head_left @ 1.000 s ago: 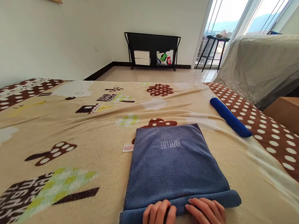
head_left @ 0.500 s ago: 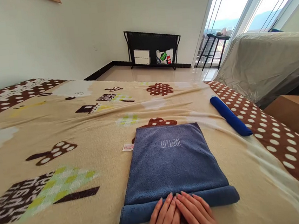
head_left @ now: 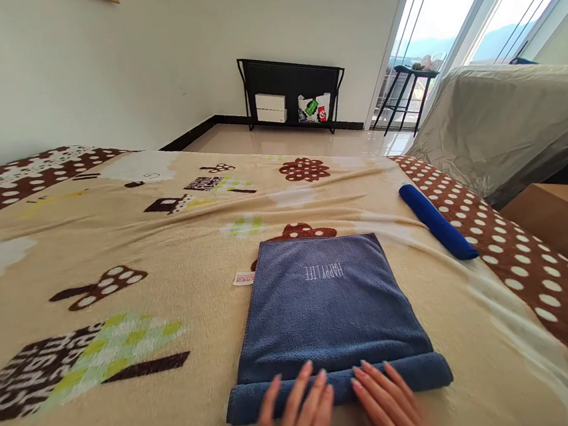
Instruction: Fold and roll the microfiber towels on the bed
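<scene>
A blue towel (head_left: pixel 328 309) with "HAPPY LIFE" stitched on it lies spread on the cream blanket (head_left: pixel 172 411). Its near edge is turned into a thick roll, and a small white tag sticks out at its left side. On the left half of that roll rests my left hand (head_left: pixel 298 412), fingers stretched and apart. My right hand (head_left: pixel 390 404) lies on the roll just to the right, fingers extended over it. The thumbs and palms of both hands are mostly out of sight.
A rolled dark blue cloth (head_left: pixel 438 221) lies to the right, by the blanket's brown dotted border. Beyond the bed are a cardboard box (head_left: pixel 560 220), a covered piece of furniture (head_left: pixel 510 117), a black stool (head_left: pixel 408 94) and a black rack (head_left: pixel 291 81) against the wall.
My hands have moved apart sideways along the roll, left hand to the left and right hand to the right. The fingers have spread. The towel has barely shifted.
</scene>
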### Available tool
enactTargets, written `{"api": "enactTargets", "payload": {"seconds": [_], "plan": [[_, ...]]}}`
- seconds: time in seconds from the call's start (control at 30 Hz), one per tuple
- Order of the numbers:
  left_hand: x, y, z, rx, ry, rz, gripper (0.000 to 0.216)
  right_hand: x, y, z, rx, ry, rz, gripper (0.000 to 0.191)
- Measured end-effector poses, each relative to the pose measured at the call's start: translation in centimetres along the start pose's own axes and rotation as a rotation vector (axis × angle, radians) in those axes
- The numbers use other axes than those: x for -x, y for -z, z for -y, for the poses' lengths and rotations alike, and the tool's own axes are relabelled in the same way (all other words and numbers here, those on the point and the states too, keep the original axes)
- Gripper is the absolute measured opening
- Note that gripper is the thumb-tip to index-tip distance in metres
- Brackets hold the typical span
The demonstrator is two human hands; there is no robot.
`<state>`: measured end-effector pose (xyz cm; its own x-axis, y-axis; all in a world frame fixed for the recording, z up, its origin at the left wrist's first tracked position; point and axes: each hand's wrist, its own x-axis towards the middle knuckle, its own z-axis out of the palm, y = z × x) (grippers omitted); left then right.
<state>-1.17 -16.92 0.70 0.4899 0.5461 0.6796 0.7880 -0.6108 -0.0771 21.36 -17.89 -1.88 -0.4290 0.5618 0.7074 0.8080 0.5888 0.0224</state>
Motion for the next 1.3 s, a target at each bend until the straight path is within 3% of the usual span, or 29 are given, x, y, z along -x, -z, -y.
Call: {"api": "enactTargets", "payload": {"seconds": [0.07,0.13,0.23,0.37,0.47,0.63,0.77,0.93,1.0,1.17,1.3], "plan": [[-0.6,-1.1,-0.9,0.068,-0.053,0.015,0.038,-1.8,-0.6,0.8,-0.002,0.059,0.043,0.035],[-0.1,-1.5,-0.1,0.022,-0.029,0.054,0.035,-2.4,-0.2,0.1,0.050,0.037,0.125,0.035],[1.9,-0.3,3.1,-0.070,0.048,0.111,0.040,-0.9,1.4,-2.6,0.151,-0.065,0.201,0.045],[3.4,1.7,5.7,-0.131,0.169,0.116,0.042,1.2,2.7,-4.7,0.198,-0.196,0.167,0.049],[1.8,1.8,4.1,-0.137,0.196,0.066,0.040,0.1,2.1,-3.2,0.115,-0.146,0.112,0.042],[-1.8,-0.4,0.6,0.062,-0.054,0.115,0.041,-3.3,-0.1,0.3,-0.042,0.065,0.134,0.037],[-0.3,-0.8,2.3,-0.043,0.069,0.154,0.042,-1.9,0.2,-1.8,0.140,-0.105,0.261,0.045],[2.6,0.6,5.3,-0.147,0.214,0.149,0.045,1.3,1.7,-5.2,0.282,-0.277,0.248,0.056],[2.0,0.7,4.6,-0.159,0.218,0.117,0.043,0.8,1.6,-4.5,0.255,-0.267,0.189,0.050],[-2.0,-1.3,0.1,0.050,-0.004,0.092,0.046,-2.8,-0.2,-0.1,0.024,-0.035,0.156,0.042],[-2.8,-2.4,-0.5,0.067,0.109,0.161,0.046,-3.1,-0.8,-0.3,0.085,-0.134,0.267,0.046]]}}
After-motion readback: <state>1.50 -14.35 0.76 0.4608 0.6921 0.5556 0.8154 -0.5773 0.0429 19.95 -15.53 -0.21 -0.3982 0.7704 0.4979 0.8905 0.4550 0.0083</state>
